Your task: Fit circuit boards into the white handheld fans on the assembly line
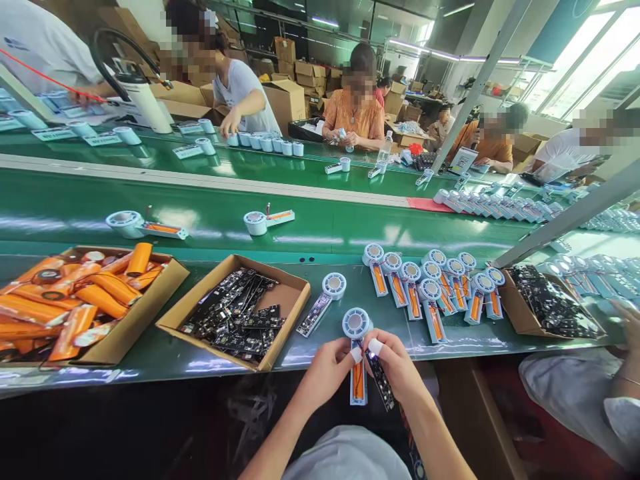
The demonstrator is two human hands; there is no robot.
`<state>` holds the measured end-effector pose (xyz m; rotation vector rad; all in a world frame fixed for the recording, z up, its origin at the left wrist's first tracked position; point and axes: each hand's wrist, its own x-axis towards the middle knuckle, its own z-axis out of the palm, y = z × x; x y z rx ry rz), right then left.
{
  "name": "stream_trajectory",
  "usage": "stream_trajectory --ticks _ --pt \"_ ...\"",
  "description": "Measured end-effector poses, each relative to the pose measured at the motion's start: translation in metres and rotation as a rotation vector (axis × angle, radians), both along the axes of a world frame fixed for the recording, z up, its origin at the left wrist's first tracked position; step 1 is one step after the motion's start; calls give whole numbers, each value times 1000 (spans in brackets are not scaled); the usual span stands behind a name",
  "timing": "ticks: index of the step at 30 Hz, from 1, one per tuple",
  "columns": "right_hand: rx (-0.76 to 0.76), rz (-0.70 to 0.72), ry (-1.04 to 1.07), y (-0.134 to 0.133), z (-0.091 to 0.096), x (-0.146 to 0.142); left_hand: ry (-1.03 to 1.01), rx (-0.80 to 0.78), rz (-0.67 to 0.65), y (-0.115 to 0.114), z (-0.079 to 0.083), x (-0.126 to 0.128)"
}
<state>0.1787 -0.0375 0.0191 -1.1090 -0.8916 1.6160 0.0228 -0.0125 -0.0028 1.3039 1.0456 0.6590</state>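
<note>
My left hand (326,373) is closed on a light blue handheld fan (356,324), its round head up and its open handle towards me. Inside the handle lies an orange battery (358,383). A black circuit board (381,381) hangs at a slant beside the handle, pinched in my right hand (399,368). White covers wrap both thumb tips, which meet close together near the top of the handle, where thin wires show. On the bench just beyond my left hand lies another fan (333,285) with a board in its handle.
Left of me are a carton of orange batteries (95,293) and a carton of circuit boards (300,300). Several open fans (431,290) lie right of centre, beside another board carton (510,313). A green conveyor (325,227) runs behind, carrying fans. Co-workers sit beyond and to the right.
</note>
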Motion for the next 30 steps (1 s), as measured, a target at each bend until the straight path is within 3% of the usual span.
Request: stream_trajectory --ticks 2,5,8,14,19,22,26,28,30 --pt "33 19 36 -3 3 2 -237 -125 -47 -1 2 4" --pt "107 -11 -16 -6 12 7 -495 -252 88 -6 3 8" --pt "114 -84 -112 -7 22 10 -483 -195 203 -10 2 10" --pt "-44 -171 68 -6 27 7 -402 -56 76 -11 -1 7" --pt "-54 -187 99 -10 20 5 -354 18 134 -7 -1 7" --pt "62 -165 -141 -10 15 8 -277 28 201 -8 3 7" --pt "262 -116 -773 -7 21 16 -202 71 291 -10 9 6" --pt "342 70 -1069 -7 33 19 -190 79 311 -8 13 5" --pt "389 330 -1223 -10 46 18 -188 74 323 -7 17 5"
